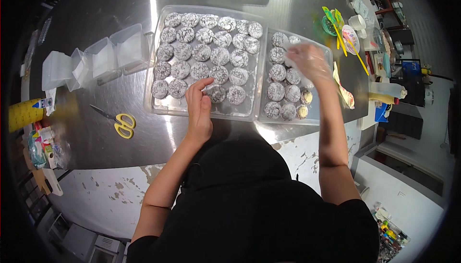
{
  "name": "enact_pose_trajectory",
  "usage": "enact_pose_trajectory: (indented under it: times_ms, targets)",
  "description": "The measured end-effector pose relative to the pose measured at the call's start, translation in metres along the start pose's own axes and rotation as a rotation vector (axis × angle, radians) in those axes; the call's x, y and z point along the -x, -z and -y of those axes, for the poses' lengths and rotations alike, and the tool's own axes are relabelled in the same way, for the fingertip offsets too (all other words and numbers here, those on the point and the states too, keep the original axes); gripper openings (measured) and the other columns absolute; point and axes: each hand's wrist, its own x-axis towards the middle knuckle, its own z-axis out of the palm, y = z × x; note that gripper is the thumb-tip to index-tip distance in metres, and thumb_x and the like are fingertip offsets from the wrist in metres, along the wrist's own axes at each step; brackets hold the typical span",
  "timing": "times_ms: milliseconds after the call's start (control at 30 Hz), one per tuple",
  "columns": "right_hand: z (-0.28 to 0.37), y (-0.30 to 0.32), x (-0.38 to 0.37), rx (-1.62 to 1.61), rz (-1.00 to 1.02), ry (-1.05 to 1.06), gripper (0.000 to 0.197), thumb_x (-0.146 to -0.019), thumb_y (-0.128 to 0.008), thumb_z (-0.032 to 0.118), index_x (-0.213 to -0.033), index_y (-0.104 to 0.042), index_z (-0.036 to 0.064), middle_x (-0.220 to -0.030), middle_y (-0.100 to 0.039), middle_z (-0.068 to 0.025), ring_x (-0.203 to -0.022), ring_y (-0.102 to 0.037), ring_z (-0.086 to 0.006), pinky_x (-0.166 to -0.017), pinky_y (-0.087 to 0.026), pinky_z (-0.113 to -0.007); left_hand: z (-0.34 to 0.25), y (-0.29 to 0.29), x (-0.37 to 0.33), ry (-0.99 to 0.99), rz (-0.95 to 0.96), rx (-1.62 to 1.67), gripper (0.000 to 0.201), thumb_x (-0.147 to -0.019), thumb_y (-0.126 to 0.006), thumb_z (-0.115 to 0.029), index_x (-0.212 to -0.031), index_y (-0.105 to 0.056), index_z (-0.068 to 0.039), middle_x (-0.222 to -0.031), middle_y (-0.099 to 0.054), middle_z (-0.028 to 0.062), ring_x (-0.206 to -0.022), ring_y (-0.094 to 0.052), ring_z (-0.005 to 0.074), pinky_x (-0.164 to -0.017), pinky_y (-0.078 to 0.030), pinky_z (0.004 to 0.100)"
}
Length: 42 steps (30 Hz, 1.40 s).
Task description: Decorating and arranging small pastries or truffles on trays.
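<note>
— Cookies (206,54) are filling the big clear tray (158,102) on the steel counter (96,3). Where is the left hand (198,111) lying?

— Flat on the tray's near edge, fingers together, tips touching a front-row cookie.

— And the right hand (309,61)?

— Hovering blurred over the small tray (314,114) just beside; whether it is gripping a cookie, I cannot tell. Yellow scissors (120,122) are lying well left.

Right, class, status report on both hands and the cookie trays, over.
Left hand flat on large tray, fingers by a cookie. Right hand, blurred, over small tray. Scissors lie apart.
</note>
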Motion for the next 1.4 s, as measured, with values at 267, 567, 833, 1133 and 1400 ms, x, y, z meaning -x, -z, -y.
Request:
enact_pose_trajectory:
  times_ms: [267,567,833,1133,1400]
  targets:
    - [0.043,-0.038,-0.085,0.236,-0.011,0.425,0.040,-0.067,-0.060,0.006,-0.106,-0.059,0.0122,-0.107,-0.057,-0.0106,-0.100,-0.053,-0.0272,-0.089,-0.042,-0.034,-0.003,0.002,-0.005,-0.030,-0.018,0.011,0.046,-0.091,-0.028,-0.036,-0.114,-0.045,0.000,-0.112,-0.045,0.0136,-0.103,-0.038,0.0252,-0.090,-0.027,0.0327]
    - [0.042,-0.025,-0.087,0.300,0.046,0.453,0.049,-0.059,-0.065,0.009,-0.107,-0.059,0.0130,-0.105,-0.058,-0.0108,-0.098,-0.055,-0.0273,-0.088,-0.043,-0.036,0.006,0.010,-0.001,0.033,-0.074,0.001,0.047,-0.091,-0.027,-0.036,-0.114,-0.045,0.000,-0.112,-0.045,0.0126,-0.099,-0.038,0.0236,-0.085,-0.029,0.0302]
    - [-0.019,0.040,-0.025,-0.116,-0.113,0.362,0.046,-0.058,-0.068,0.015,-0.103,-0.061,0.0070,-0.096,-0.061,-0.0119,-0.085,-0.059,-0.0239,-0.080,-0.046,-0.032,0.012,0.011,-0.009,0.042,-0.068,0.019,0.050,-0.091,-0.026,-0.040,-0.115,-0.045,0.000,-0.113,-0.045,0.0127,-0.102,-0.038,0.0226,-0.087,-0.029,0.0303]
    - [-0.084,0.015,0.076,-0.063,0.116,-0.056,0.050,-0.053,-0.072,0.022,-0.098,-0.059,0.0055,-0.089,-0.061,-0.0153,-0.085,-0.059,-0.0285,-0.077,-0.046,-0.033,0.005,0.005,-0.009,0.045,-0.010,-0.012,0.052,-0.091,-0.026,-0.041,-0.116,-0.043,0.000,-0.115,-0.045,0.0117,-0.107,-0.037,0.0213,-0.088,-0.029,0.0315]
    - [-0.080,-0.003,0.094,-0.125,0.159,-0.267,0.041,-0.051,-0.071,0.025,-0.082,-0.056,0.0030,-0.077,-0.061,-0.0159,-0.077,-0.060,-0.0299,-0.071,-0.047,-0.034,-0.002,0.001,-0.002,0.034,0.027,0.006,0.049,-0.091,-0.026,-0.038,-0.116,-0.043,0.001,-0.114,-0.044,0.0112,-0.108,-0.036,0.0209,-0.088,-0.029,0.0314]
